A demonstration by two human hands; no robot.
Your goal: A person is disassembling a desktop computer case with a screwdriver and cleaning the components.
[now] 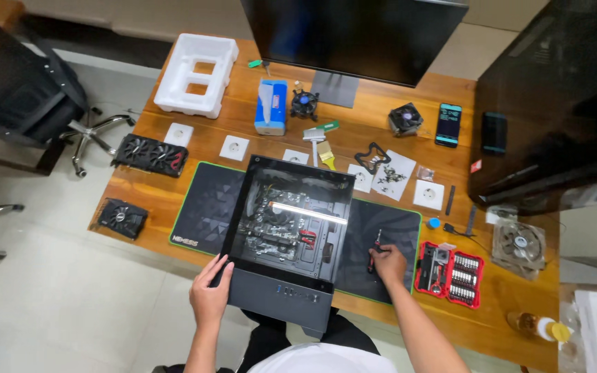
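Down on the wooden table (pixel 381 121), seen from the head camera, lies a black computer case with a glass side panel (pixel 288 228), flat on its side on a long dark desk mat with a green edge (pixel 205 207), near the table's front edge. The left hand (pixel 210 293) rests on the case's lower left corner, fingers (pixel 221 265) stretched flat against the frame and closed on nothing. The right hand (pixel 388 264) sits on the mat just right of the case, its fingers curled around a small red-handled screwdriver (pixel 375 250) that stands nearly upright.

Just right of that hand lies one open red case of screwdriver bits (pixel 450 274). Two black graphics cards lie at the table's left end: a larger one with two fans (pixel 150 155) and a smaller one (pixel 123 217) nearer the front edge. Two round processor coolers stand at the back, one (pixel 304 105) beside a blue tissue box (pixel 271 107) and one (pixel 405 119) further right. A clear case fan (pixel 518 245) lies at the right edge. Four small white square packets can be counted: three (pixel 178 134) (pixel 234 148) (pixel 296 157) left of centre and one (pixel 428 194) to the right. Two phones (pixel 448 124) (pixel 494 132) lie near a black monitor (pixel 354 34). One white foam block (pixel 198 72) sits at the back left corner, and a yellow-bristled brush (pixel 325 155) lies behind the case.
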